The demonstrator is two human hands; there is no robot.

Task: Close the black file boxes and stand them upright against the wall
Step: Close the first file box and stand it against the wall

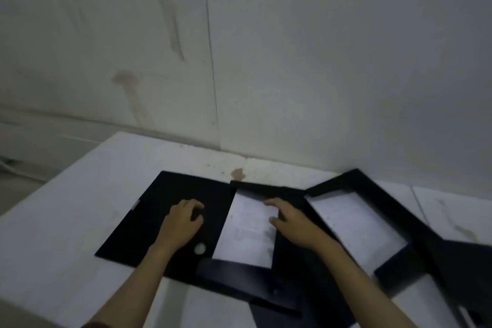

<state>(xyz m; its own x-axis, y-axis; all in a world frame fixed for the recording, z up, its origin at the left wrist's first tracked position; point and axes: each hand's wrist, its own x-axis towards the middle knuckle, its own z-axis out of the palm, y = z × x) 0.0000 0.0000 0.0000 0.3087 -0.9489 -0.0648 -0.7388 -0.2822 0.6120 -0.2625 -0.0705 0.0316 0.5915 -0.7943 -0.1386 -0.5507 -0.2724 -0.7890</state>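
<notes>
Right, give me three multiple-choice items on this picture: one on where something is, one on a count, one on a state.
1. Where does the left hand rest?
A. On the flat black cover of the near file box
B. On the wall
C. On the bare white table

2. How many open black file boxes with white paper inside show?
A. One
B. Two
C. Four

3. What state is the far file box in?
A. Shut and standing upright
B. Lying open on the table
C. Held in the air

Answers:
1 A: the left hand lies spread on the opened black cover, beside the paper.
2 B: one box lies under the hands, another to its right, each with a white sheet.
3 B: its paper is uncovered and no box stands against the wall.
</notes>
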